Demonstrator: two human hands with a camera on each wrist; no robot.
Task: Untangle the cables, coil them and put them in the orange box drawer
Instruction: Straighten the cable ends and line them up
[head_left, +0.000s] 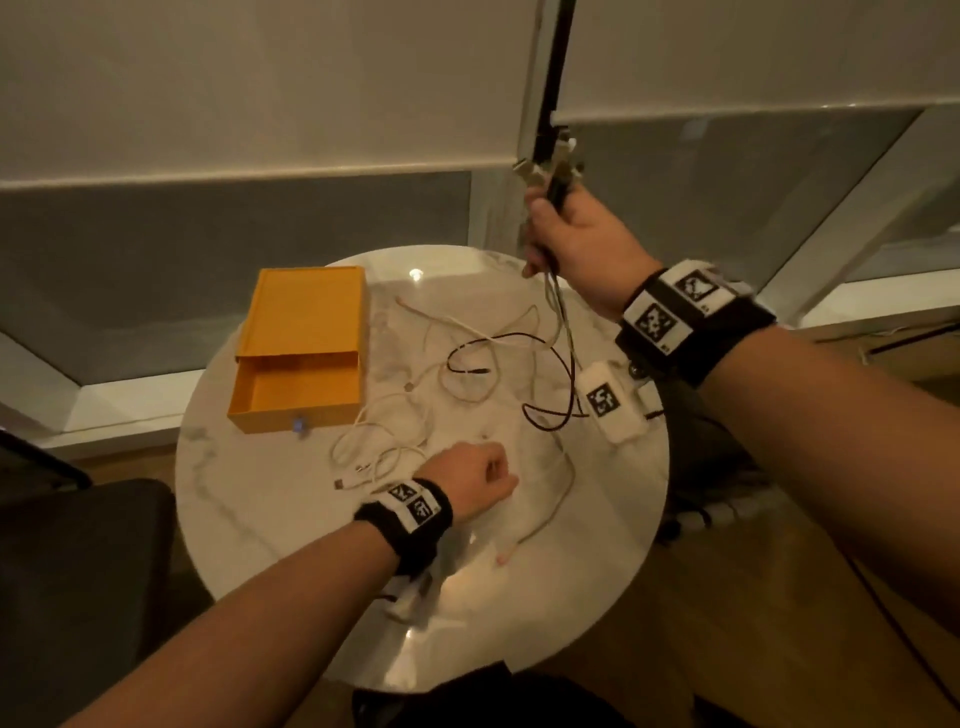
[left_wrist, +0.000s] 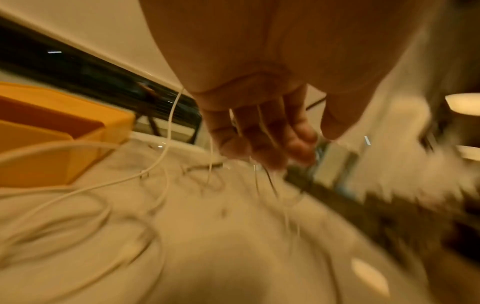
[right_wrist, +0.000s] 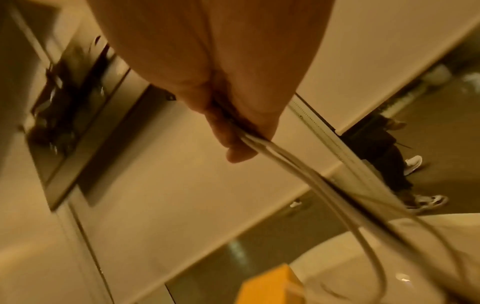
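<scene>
Cables (head_left: 467, 364) tangled on table (head_left: 249, 519), strands running up and away toward raised right hand. Left hand (head_left: 480, 480) nearest, low over near strands, fingers curled; grip on strand not confirmable. Right hand (head_left: 571, 234) farther, clenched on several cable ends. Box (head_left: 306, 332) beyond on left, drawer (head_left: 296, 400) open and holding no cables.

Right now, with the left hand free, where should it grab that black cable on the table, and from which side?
Judging by the head view, take the black cable at its loose plug end, from above. That tip lies flat on the marble table, clear of the white cables; further along, its loop crosses white strands and rises into the right hand.
</scene>
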